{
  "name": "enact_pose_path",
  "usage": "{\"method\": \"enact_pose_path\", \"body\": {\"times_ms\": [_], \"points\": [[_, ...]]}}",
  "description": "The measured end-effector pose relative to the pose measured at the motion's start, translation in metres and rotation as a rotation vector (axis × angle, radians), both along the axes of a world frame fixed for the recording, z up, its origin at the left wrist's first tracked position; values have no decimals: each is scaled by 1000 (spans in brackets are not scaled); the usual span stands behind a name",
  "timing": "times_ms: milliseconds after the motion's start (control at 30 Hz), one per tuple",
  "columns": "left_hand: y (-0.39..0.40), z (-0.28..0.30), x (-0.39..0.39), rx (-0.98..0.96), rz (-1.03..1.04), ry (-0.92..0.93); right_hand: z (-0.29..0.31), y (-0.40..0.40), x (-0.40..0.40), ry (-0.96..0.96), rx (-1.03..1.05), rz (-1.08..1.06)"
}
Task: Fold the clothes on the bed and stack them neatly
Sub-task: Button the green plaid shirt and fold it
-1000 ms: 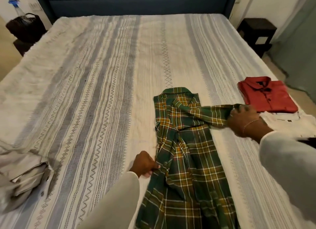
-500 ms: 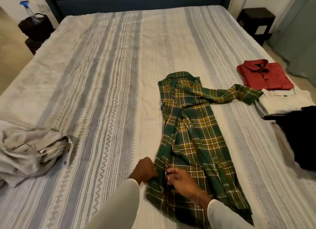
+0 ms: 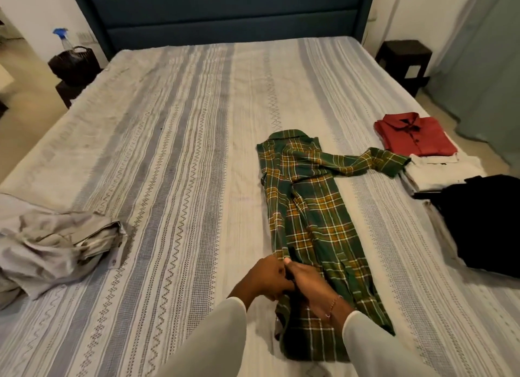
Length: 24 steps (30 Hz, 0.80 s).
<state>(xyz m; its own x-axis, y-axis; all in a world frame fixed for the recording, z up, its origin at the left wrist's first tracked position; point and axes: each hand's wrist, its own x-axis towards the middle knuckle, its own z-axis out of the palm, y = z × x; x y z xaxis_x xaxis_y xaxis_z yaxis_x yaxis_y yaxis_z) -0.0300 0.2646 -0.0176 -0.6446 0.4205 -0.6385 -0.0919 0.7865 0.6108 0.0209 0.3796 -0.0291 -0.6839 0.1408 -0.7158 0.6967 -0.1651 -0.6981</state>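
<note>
Head view shows the green plaid shirt [image 3: 312, 224] lying lengthwise right of centre on the bed [image 3: 174, 151]. Both hands, left hand [image 3: 266, 278] and right hand [image 3: 308, 282], pinch its left edge low in the frame. Folded red shirt [image 3: 413, 134] lies upper right, crumpled grey garment [image 3: 56, 241] at left.

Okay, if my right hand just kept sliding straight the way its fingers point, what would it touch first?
Your right hand points up the bed along the green plaid shirt, so it would probably keep meeting that shirt's folded left edge, toward the collar. Depth is hard to judge.
</note>
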Motion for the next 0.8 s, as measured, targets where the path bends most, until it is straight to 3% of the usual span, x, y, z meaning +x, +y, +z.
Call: {"method": "enact_pose_path", "body": {"times_ms": [67,233,367,433,500,567,667,800], "points": [[-3,0,3,48,92,-91,-5,8,6,8,-59,-75],[-14,-31,5,49,651,-157,-17,10,19,-34,-240,-124],[-14,-51,25,173,738,-435,-23,9,30,-30,-361,-3],[-14,-56,30,255,802,-554,-20,9,31,14,-307,53],[-13,-60,31,326,897,-597,-14,10,30,99,-124,189],[-10,-61,31,310,934,-438,-12,9,28,192,67,414],[-10,-53,26,42,756,136,-17,3,27,248,186,639],[-19,-49,9,-206,455,369,-25,4,26,229,95,820]]}}
